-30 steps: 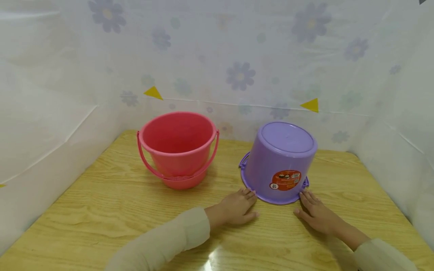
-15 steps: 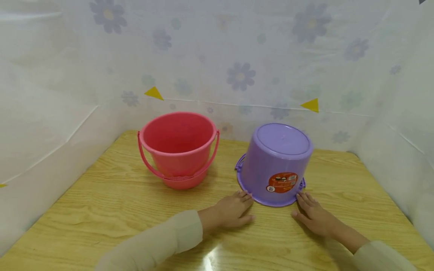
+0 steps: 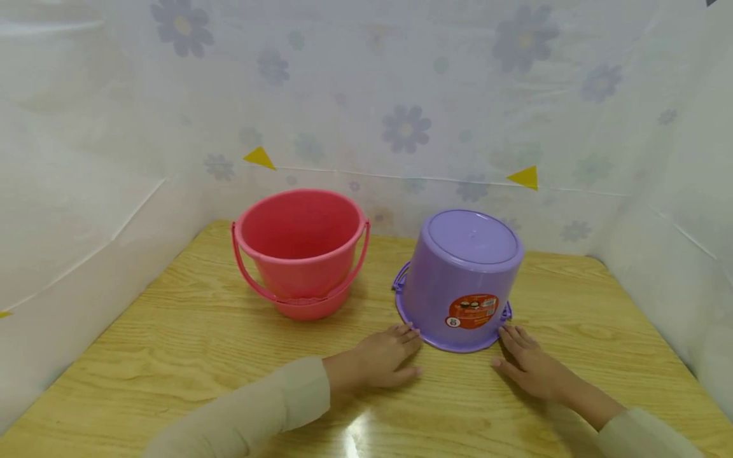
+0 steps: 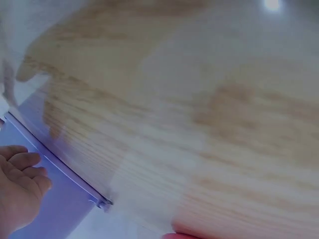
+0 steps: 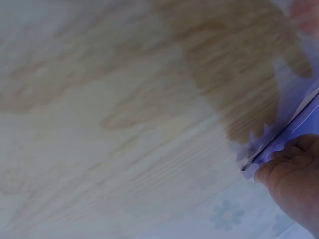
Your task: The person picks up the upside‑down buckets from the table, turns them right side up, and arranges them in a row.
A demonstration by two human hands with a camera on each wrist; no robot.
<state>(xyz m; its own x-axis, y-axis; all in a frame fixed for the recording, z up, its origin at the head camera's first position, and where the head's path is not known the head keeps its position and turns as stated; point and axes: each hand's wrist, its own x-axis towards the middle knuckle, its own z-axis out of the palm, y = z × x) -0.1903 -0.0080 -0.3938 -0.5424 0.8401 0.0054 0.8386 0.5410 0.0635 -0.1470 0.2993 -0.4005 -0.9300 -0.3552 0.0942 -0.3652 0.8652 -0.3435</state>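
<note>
A purple bucket (image 3: pixel 458 280) stands upside down on the wooden table, its base facing up and an orange label on its side. At the left front of its rim, the fingertips of my left hand (image 3: pixel 380 357) lie flat, thumb apart. My right hand (image 3: pixel 535 366) has its fingertips at the right front of the same rim, fingers extended. The left wrist view shows the left hand (image 4: pixel 22 184) beside the purple rim. In the right wrist view the right hand (image 5: pixel 294 179) is close against the rim's edge.
Left of the purple bucket, a red bucket (image 3: pixel 306 280) stands upright with its handle hanging in front. The wooden table (image 3: pixel 143 356) meets a flowered white curtain (image 3: pixel 355 83) at the back, and white sheets flank both sides.
The purple bucket has slid a little left and toward me. My left hand has moved left and nearer with it, and the right hand slightly left. The red bucket has stayed put.
</note>
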